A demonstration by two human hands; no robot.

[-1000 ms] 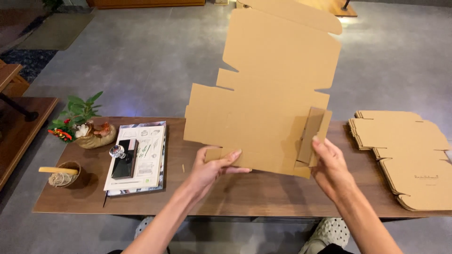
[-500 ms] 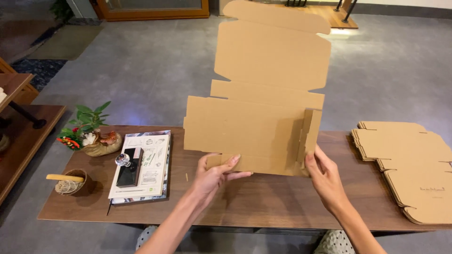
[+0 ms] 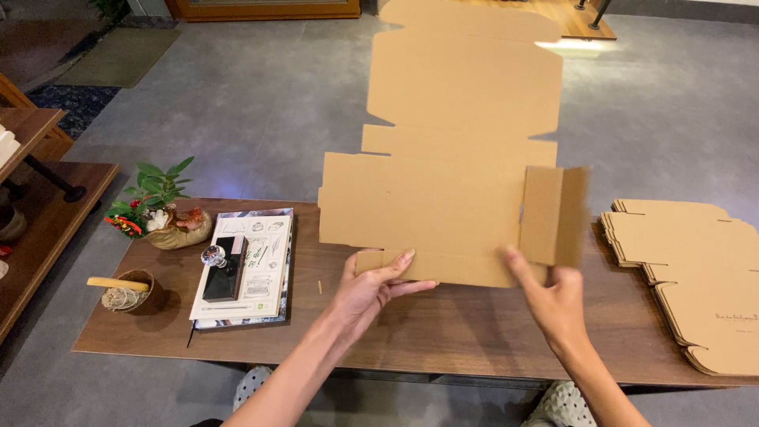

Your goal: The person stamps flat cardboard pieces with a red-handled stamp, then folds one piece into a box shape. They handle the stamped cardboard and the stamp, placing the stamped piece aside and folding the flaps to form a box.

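Note:
I hold an unfolded brown cardboard box blank (image 3: 451,158) upright above the wooden table (image 3: 443,332). My left hand (image 3: 371,289) grips its bottom flap from below, thumb and fingers on the edge. My right hand (image 3: 553,300) pinches the lower right corner, just under a side flap (image 3: 553,215) that is bent forward toward me. The blank's top reaches past the upper edge of the view.
A stack of flat cardboard blanks (image 3: 696,269) lies at the table's right end. At the left lie a book with a black item on it (image 3: 245,265), a small plant arrangement (image 3: 158,213) and a little bowl of twine (image 3: 126,292). A low wooden shelf (image 3: 39,205) stands far left.
The blank has stayed upright in both hands while the right side flap has folded further forward. My right hand has shifted slightly under that flap. The view has drifted a little.

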